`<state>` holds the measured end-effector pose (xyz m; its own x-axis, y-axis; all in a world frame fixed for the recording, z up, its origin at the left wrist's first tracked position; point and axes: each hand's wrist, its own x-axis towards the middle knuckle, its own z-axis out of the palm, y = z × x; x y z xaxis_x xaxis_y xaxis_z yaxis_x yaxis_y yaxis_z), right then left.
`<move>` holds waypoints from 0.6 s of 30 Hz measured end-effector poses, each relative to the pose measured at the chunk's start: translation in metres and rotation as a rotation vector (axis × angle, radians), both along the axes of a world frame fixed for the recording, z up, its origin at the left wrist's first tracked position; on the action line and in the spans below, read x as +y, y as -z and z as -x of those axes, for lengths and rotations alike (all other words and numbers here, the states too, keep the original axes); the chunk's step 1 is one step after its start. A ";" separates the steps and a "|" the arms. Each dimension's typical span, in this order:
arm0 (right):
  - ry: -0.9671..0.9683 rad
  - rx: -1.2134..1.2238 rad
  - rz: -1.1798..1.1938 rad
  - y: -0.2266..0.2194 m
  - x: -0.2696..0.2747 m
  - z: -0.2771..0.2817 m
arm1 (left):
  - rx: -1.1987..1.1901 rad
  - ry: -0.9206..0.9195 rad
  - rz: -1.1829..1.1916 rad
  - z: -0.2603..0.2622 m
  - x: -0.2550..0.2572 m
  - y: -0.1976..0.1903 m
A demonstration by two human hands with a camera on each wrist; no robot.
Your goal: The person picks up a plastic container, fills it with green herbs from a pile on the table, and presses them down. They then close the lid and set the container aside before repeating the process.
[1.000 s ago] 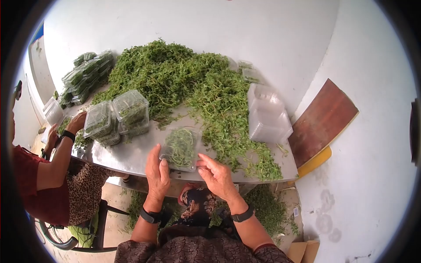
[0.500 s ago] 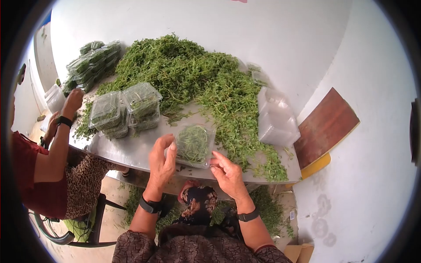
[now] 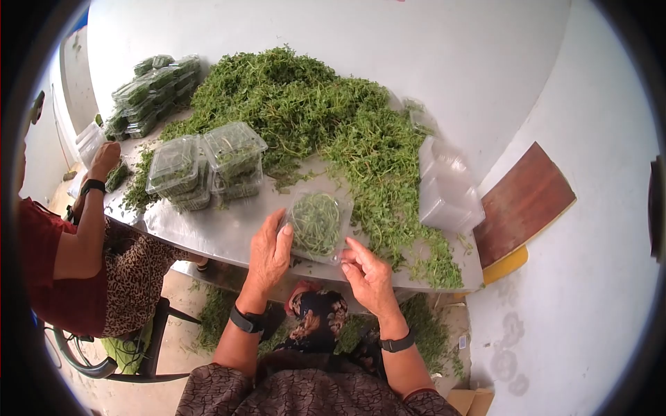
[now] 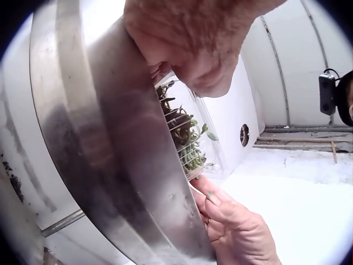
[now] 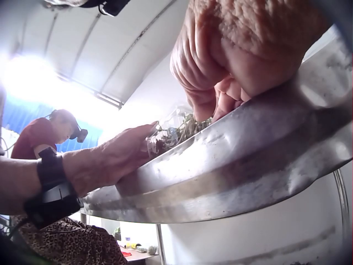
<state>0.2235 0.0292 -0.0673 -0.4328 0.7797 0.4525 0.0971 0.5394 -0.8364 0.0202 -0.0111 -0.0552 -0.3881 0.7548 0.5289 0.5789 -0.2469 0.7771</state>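
A clear plastic clamshell box (image 3: 318,223) filled with green leafy stems lies near the front edge of the steel table (image 3: 236,239). My left hand (image 3: 270,251) holds its left side, thumb toward the near corner and fingers along the wall. At the lower right corner, my right hand (image 3: 369,279) pinches the box edge between thumb and fingers. In the left wrist view, greens (image 4: 188,141) show through the box wall between both hands. The right wrist view shows my right hand's curled fingers (image 5: 207,102) at the box, opposite my left hand (image 5: 113,157).
Behind the box rises a large heap of loose greens (image 3: 298,104). Filled boxes (image 3: 173,166) stand stacked to the left, with more (image 3: 156,93) farther back. Nested empty boxes (image 3: 451,194) stand right, near a brown board (image 3: 531,197). Another person (image 3: 69,263) works at the left.
The head view has shifted a little, so the table's contents sit farther right. Both my hands stay at the box's sides. The other person's raised hand has moved away from the stacked boxes.
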 end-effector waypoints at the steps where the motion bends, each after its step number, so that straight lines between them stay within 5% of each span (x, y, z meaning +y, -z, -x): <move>1: -0.012 -0.003 -0.013 0.000 0.000 0.000 | 0.000 0.002 0.005 0.000 0.000 0.000; 18: -0.022 -0.005 0.018 0.000 0.000 0.000 | -0.005 0.010 0.004 0.001 0.000 0.001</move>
